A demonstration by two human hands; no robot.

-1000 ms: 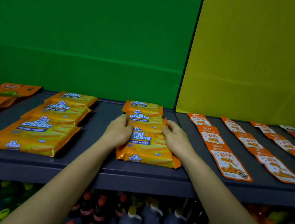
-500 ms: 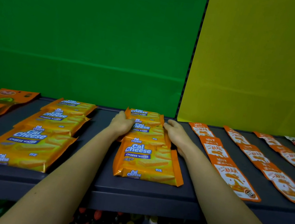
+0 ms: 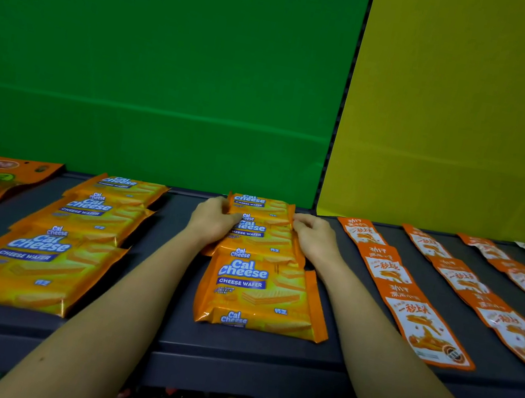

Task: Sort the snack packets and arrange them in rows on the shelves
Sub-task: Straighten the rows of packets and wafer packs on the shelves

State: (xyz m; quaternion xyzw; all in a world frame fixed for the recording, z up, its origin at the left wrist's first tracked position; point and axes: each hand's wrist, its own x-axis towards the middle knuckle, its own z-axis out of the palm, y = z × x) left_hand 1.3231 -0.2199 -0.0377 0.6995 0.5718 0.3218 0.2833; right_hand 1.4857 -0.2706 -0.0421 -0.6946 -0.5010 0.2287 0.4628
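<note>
- Sachets (image 3: pixel 412 293) lie right, second wafer row (image 3: pixel 75 226) left, on shelf (image 3: pixel 246 352).
- Left hand (image 3: pixel 212 221), right hand (image 3: pixel 315 240): fingers clamped on middle wafer packet (image 3: pixel 260 236) edges.

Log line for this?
left hand: grips centre-row orange Cal Cheese wafer packets | right hand: grips opposite edge | dark grey shelf

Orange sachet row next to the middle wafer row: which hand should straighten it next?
Right, probably. The right hand sits at the right edge of the wafer row, beside those sachets; the left hand is across the row.
</note>
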